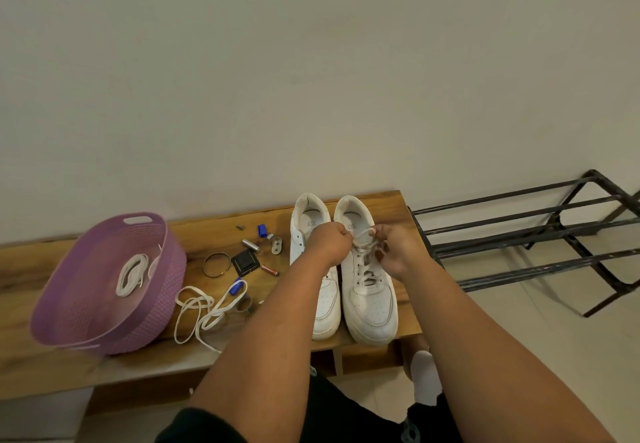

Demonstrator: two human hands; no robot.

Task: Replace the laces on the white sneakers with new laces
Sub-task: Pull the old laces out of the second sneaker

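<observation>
At the bottom of the frame, dark shorts and a white sock (425,382) sit nearest the camera, and two bare forearms reach up toward the middle. On the front part of the wooden bench (52,363), a loose white lace (204,307) lies in loops left of centre, crossing a small blue cap (236,287). Right of centre stand two white sneakers, toes toward the camera: the left sneaker (325,304), partly hidden by the forearm, and the right sneaker (370,307), laced up its front. Above its tongue, the left hand (329,243) and right hand (398,247) each pinch the lace ends (363,240) with curled fingers; whether this is a knot or a bow I cannot make out. At left a purple basket (104,304) holds a coiled white lace (131,274). Farther back lie a bracelet (216,264), batteries (250,245) and small metal bits. At the right edge stands a black metal rack (540,235), and a plain wall (311,62) fills the upper frame.
</observation>
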